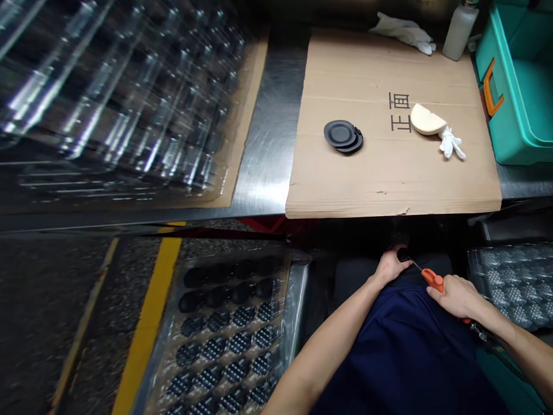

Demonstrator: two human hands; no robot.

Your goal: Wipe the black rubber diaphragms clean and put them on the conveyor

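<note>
your dark blue apron fills the near edge, cut off below. your right hand is closed around an orange air gun; its lower end is partly hidden by your fingers. the thin nozzle points at your left hand, whose thumb and fingers curl around a dark piece, outline mostly lost in shadow, just below the bench edge. left of you, a tray of black parts, cut off below; right, a clear tray, cut off by the frame. on the bench, cardboard carries overlapping black discs, the lower mostly covered, and a cream sponge touching a white glove. stacked clear trays, blurred. green bin, cut off right. farthest: a bottle, cut off above.
</note>
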